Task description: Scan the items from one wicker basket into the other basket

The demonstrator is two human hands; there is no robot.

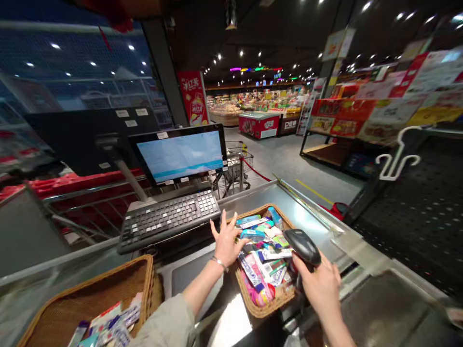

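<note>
My left hand [227, 241] is over the left edge of a wicker basket [265, 309], its fingers spread apart. Its thumb side is close to a small blue packet [253, 235]; whether they touch I cannot tell. Several small toothpaste-like boxes and colourful packets fill this basket. My right hand [321, 282] grips a black handheld barcode scanner [303, 246] at the basket's right side. The scanner's head lies over the packets, and its handle is mostly hidden by my fingers.
Left of my hands are a black keyboard [170, 217] and a lit monitor [181, 153]. A second wicker basket [97, 284] with several boxes stands lower left. The metal counter [307, 217] runs along the right, near a black perforated panel [415, 226] with a white hook.
</note>
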